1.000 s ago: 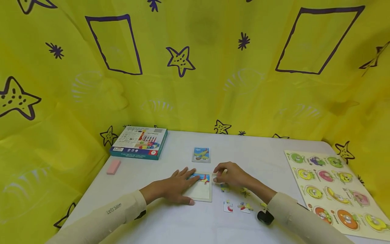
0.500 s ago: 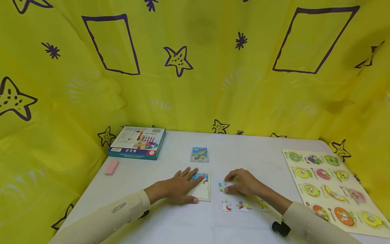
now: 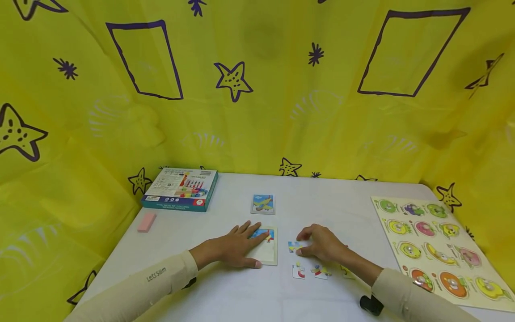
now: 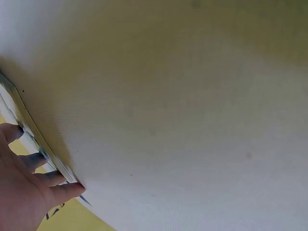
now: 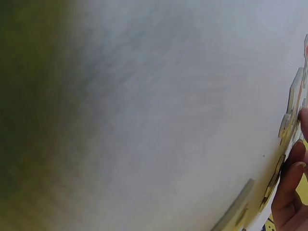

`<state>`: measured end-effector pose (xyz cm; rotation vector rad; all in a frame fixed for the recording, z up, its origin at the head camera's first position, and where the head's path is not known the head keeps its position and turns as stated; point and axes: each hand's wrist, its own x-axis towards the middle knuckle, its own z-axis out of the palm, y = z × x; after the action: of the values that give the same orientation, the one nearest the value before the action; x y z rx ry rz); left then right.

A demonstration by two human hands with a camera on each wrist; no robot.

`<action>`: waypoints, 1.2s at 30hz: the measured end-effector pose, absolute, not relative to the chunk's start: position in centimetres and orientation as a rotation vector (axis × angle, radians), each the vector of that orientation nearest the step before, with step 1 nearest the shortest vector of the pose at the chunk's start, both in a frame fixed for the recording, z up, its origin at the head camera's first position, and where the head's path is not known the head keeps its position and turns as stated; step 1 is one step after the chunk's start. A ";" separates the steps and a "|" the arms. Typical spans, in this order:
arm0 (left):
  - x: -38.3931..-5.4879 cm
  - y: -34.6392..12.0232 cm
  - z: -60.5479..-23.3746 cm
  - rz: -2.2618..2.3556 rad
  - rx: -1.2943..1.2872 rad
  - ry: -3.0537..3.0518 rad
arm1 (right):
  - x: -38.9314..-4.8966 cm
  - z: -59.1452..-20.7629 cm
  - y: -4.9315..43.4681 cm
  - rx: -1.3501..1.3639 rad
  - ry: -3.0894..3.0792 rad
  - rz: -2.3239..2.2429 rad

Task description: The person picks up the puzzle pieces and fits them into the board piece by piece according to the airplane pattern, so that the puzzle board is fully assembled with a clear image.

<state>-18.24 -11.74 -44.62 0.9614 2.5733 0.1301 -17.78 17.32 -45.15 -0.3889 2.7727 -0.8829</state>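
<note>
My left hand (image 3: 237,248) lies spread flat over the left side of a small puzzle tray (image 3: 275,259). Its fingertips rest on placed puzzle pieces (image 3: 270,235) along the tray's upper edge. The left wrist view shows the fingers (image 4: 50,179) over the tray's rim. To the right, my right hand (image 3: 322,243) has its thumb and forefinger at a blue-and-yellow puzzle piece (image 3: 294,246), seemingly pinching it on the table. More loose pieces lie below, one with red (image 3: 298,271) and one with an airplane part (image 3: 321,271). Part of a yellow piece (image 3: 347,271) shows beside the right wrist.
Behind the tray lies a small airplane picture (image 3: 263,204). A boxed set (image 3: 181,188) and a pink block (image 3: 146,222) stand at the left. A large fruit board (image 3: 432,237) lies at the right. Yellow curtain (image 3: 265,134) surrounds the white table.
My right hand has moved from beside the tray's upper right corner to the right and nearer me, down to the blue-and-yellow puzzle piece. The left hand keeps its place on the tray.
</note>
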 end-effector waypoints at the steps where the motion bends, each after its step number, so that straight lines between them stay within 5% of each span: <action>1: -18.2 -11.8 -44.6 0.129 0.961 2.574 | -17.7 -45.1 17.3 -0.387 2.777 -0.881; 36: -18.3 -11.2 -44.4 0.131 0.938 2.585 | -17.5 -44.5 17.8 -0.677 2.472 -1.128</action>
<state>-18.35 -11.24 -44.40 0.9376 2.5853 0.1314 -17.52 17.84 -44.51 -0.6769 2.4722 -1.1281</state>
